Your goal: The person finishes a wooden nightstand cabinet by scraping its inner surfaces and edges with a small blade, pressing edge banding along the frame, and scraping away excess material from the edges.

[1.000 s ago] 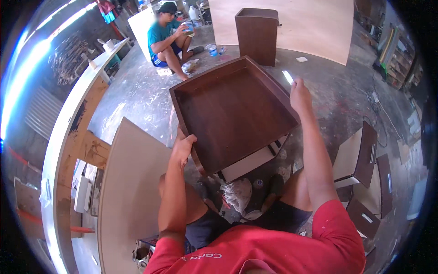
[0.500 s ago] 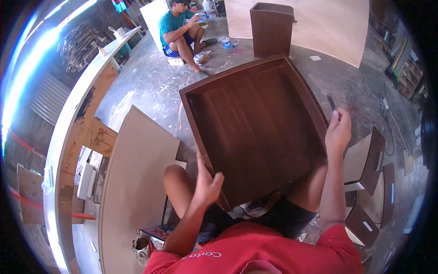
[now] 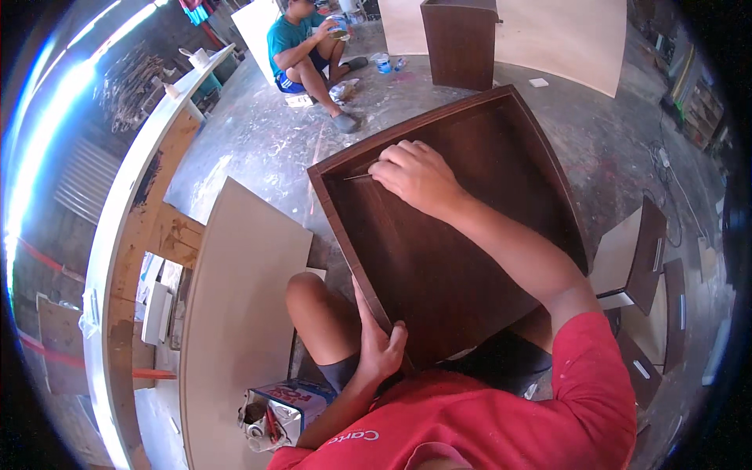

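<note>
A dark brown open wooden box (image 3: pixel 470 258) leans against my lap, its inside facing up at me. My left hand (image 3: pixel 378 345) grips its near left edge at the lower corner. My right hand (image 3: pixel 419 176) reaches inside to the far left corner, fingers closed on a thin metal tool (image 3: pixel 358 177) whose tip rests by the box's inner wall. My bare knee (image 3: pixel 313 301) shows just left of the box.
A pale board (image 3: pixel 243 329) lies at my left, with a small open carton (image 3: pixel 274 407) of bits at its near end. A white workbench (image 3: pixel 117 235) curves along the left. Another person (image 3: pixel 305 47) sits on the floor beyond, near a brown cabinet (image 3: pixel 462 43). Drawer parts (image 3: pixel 634 258) lie right.
My right hand left the box's far right edge and came inside to the far left corner, now holding a thin tool. The box has tilted closer to me. My left hand slid lower along the left edge.
</note>
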Demonstrator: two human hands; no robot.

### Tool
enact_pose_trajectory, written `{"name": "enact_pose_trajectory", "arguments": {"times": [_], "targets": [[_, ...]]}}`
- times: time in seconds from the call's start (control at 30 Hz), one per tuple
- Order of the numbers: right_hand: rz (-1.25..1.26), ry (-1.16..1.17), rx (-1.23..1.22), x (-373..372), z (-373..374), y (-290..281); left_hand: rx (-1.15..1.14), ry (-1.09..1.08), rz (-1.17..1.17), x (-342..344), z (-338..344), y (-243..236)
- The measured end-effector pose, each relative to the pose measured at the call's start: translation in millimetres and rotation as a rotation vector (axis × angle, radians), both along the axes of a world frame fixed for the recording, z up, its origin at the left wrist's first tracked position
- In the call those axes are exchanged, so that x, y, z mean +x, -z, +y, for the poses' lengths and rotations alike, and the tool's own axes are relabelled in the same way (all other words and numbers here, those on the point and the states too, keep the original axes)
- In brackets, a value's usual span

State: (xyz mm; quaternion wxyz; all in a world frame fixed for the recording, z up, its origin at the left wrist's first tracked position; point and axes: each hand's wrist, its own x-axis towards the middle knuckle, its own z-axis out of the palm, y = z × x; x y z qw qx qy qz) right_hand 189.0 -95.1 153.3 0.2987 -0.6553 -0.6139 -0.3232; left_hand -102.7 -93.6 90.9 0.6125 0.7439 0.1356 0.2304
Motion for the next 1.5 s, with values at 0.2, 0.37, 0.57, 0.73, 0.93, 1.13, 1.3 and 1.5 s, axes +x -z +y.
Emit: {"name": "enact_pose_trajectory", "arguments": {"times": [0.2, 0.37, 0.57, 0.73, 0.93, 1.13, 1.3, 1.5], "targets": [[0.027, -0.033, 0.036, -6.6, 16.0, 7.2, -0.029, -0.017, 0.000, 1.3, -0.1, 1.9], [0.064, -0.053, 0.015, -3.9, 25.4, 6.4, -0.072, -0.026, -0.040, 2.1, 0.3, 2.2], [0.071, -0.081, 0.001, 0.5, 28.2, 10.3, 0.028, 0.005, 0.034, 1.2, 1.4, -2.7], [0.098, -0.031, 0.048, -3.4, 27.5, 10.3, 0.028, 0.002, 0.021, 0.3, 2.8, 3.5], [0.080, -0.037, 0.014, -5.5, 28.4, 12.4, 0.032, -0.006, 0.022, 3.0, -1.5, -11.5], [0.114, -0.044, 0.034, -5.6, 26.3, 10.8, -0.048, -0.002, 0.008, -0.1, 2.0, 4.0], [0.121, -0.067, 0.021, -2.8, 26.0, 14.4, -0.008, -0.002, 0.004, 1.9, -3.1, -10.8], [0.142, -0.180, 0.070, -4.6, 20.2, 5.0, -0.083, -0.001, 0.015, 0.7, -2.7, -7.7]]}}
